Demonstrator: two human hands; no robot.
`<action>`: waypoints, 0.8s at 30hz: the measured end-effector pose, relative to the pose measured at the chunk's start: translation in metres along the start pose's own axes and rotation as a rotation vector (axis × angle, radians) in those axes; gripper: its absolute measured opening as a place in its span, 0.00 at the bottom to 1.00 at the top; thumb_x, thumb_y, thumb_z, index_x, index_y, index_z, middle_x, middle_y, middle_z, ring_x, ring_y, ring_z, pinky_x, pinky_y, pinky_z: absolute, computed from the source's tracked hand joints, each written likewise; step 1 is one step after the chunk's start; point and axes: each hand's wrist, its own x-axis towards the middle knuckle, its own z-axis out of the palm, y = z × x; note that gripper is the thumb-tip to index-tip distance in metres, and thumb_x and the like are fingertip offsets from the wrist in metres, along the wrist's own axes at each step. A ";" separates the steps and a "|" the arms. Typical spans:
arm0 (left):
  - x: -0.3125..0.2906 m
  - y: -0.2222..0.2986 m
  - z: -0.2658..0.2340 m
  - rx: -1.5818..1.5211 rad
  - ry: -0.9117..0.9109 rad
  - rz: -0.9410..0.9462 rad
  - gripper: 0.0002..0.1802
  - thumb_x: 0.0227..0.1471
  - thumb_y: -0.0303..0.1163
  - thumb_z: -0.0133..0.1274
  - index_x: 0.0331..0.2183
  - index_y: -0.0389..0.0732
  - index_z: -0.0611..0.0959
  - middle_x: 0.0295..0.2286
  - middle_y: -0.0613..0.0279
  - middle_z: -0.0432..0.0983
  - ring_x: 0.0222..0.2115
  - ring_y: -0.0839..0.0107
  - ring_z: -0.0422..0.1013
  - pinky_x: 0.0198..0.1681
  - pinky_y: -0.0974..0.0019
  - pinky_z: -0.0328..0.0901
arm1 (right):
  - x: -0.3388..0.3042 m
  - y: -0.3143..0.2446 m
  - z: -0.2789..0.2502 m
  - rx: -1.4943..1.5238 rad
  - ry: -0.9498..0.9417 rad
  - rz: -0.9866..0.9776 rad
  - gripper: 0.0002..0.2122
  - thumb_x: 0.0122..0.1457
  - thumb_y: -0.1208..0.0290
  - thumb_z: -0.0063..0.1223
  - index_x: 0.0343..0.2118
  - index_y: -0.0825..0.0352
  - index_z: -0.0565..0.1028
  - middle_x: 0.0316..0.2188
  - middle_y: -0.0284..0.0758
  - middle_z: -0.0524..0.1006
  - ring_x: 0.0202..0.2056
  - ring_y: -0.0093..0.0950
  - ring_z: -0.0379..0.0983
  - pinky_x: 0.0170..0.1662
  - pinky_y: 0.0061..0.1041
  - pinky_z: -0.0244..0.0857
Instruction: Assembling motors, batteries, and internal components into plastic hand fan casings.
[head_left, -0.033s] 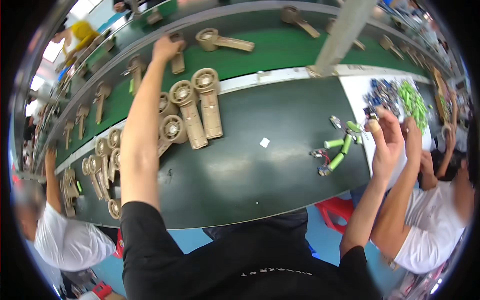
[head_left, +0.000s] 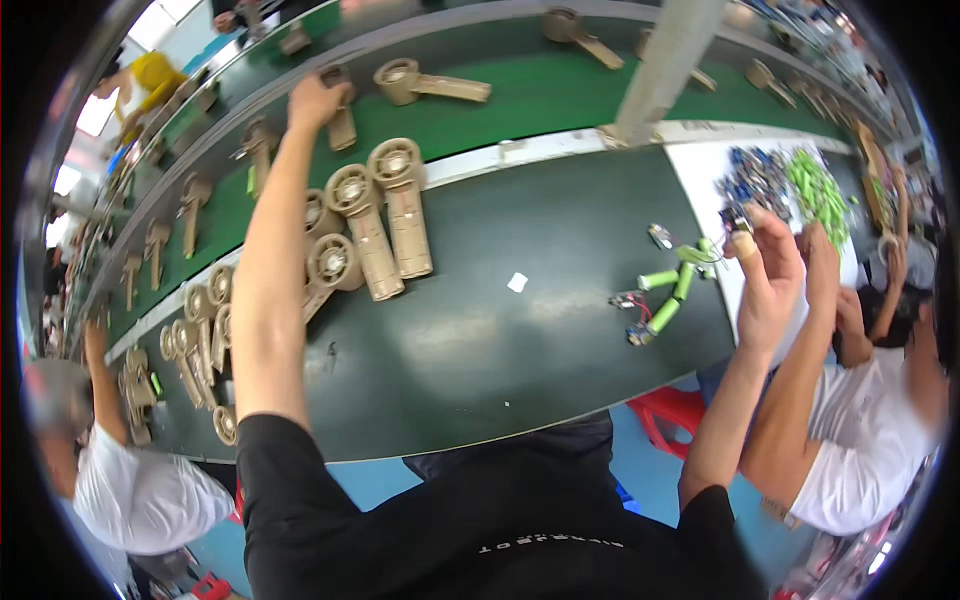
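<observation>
On the green conveyor belt, my left hand is closed around the head of a tan handheld-fan housing, whose handle points toward me. Another fan housing lies on its side to the right of it. At the right, my right hand pinches a small dark circuit board between thumb and fingers, raised over the edge of the white sheet. Below and left of that hand lie green battery cells with wires and small boards. Several fan housings rest on the table near my left forearm.
A pile of small circuit boards and a heap of green cells sit on the white sheet. A grey post rises by the belt. Co-workers sit close on both sides. A white scrap lies mid-table.
The whole view has shifted slightly, so things appear a little further left. Both hands keep their holds on the fan housing and the circuit board.
</observation>
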 end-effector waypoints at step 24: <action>-0.393 0.201 -0.102 -1.252 -0.392 0.282 0.32 0.53 0.28 0.58 0.58 0.36 0.69 0.44 0.53 0.74 0.41 0.65 0.72 0.47 0.62 0.65 | -0.090 -0.046 0.098 0.236 -0.592 0.060 0.13 0.44 0.85 0.67 0.36 0.73 0.80 0.33 0.35 0.77 0.35 0.23 0.73 0.41 0.23 0.66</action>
